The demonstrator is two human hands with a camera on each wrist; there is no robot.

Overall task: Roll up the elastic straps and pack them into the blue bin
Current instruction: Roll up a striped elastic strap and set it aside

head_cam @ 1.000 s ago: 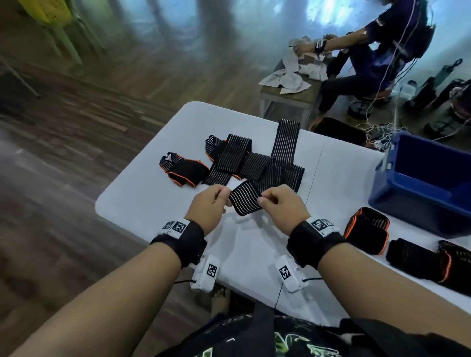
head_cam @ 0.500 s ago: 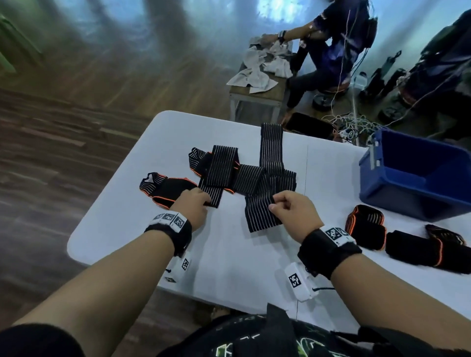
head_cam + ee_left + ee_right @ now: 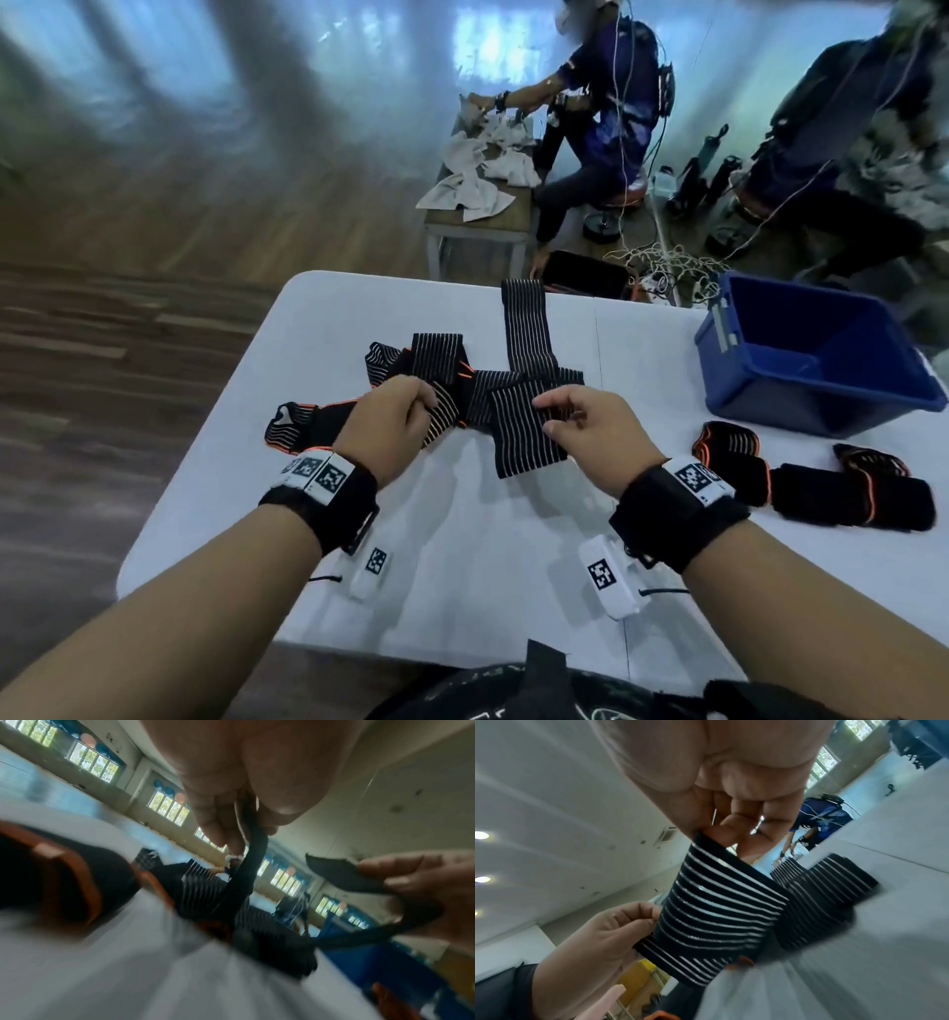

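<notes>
Two hands work at the near middle of the white table (image 3: 462, 565). The right hand (image 3: 590, 437) has its grip clamped on the near end of a black elastic strap with white stripes (image 3: 524, 426), thumb and fingertips pinching the edge and lifting it off the surface. The left hand (image 3: 390, 426) has its grip closed on a strap end too; the right wrist view suggests the same striped strap (image 3: 713, 914), though the head view leaves this unclear. To the right, near the edge, lie rolled black straps with orange trim (image 3: 801, 478). Beyond the hands, more unrolled straps (image 3: 447, 360) lie tangled and overlapping, one long band (image 3: 524, 329) reaching to the far edge. The blue bin (image 3: 816, 360) sits at the far right, well apart from the hands.
</notes>
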